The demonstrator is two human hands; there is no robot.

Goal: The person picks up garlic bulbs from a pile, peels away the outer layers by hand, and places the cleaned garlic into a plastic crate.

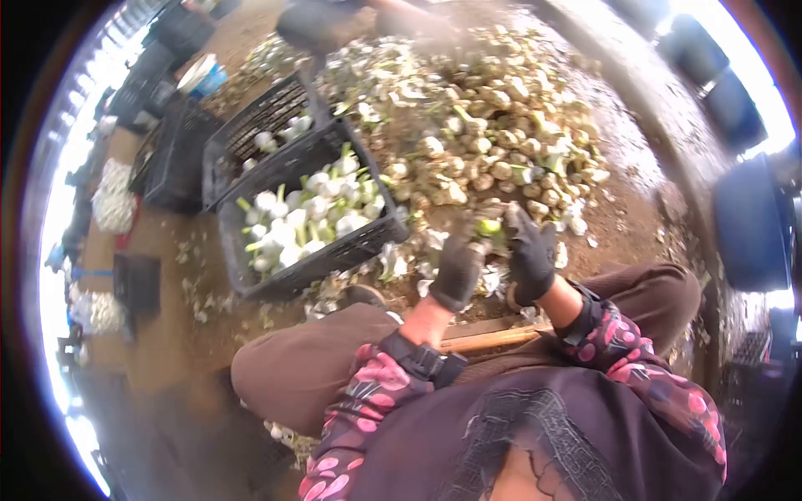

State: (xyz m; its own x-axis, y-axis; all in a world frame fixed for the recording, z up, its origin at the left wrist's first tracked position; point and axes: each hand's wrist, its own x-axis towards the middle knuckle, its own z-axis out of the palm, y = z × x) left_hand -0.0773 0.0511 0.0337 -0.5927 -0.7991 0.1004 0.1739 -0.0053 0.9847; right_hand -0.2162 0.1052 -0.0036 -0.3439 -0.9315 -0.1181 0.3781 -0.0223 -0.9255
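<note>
Both of my hands wear dark gloves and meet in front of my lap, at the near edge of a heap of garlic bulbs [501, 125]. Between them is a garlic bulb with a bright green stem part [489, 227], mostly covered by fingers. My left hand [457, 269] is closed on it from the left, its fingertips smeared by motion. From the other side my right hand [532, 255] grips it, fingers pointing away from me. Left of my hands, a black crate [313, 255] holds white, cleaned garlic bulbs [309, 209] with short green stems.
Behind that crate stands another black crate [267, 113] with a few white bulbs. Loose peels [200, 280] litter the floor. A wooden piece [493, 339] lies across my lap. Blue tubs [752, 221] line the right side. At the top, another person's blurred arm [409, 18] reaches in.
</note>
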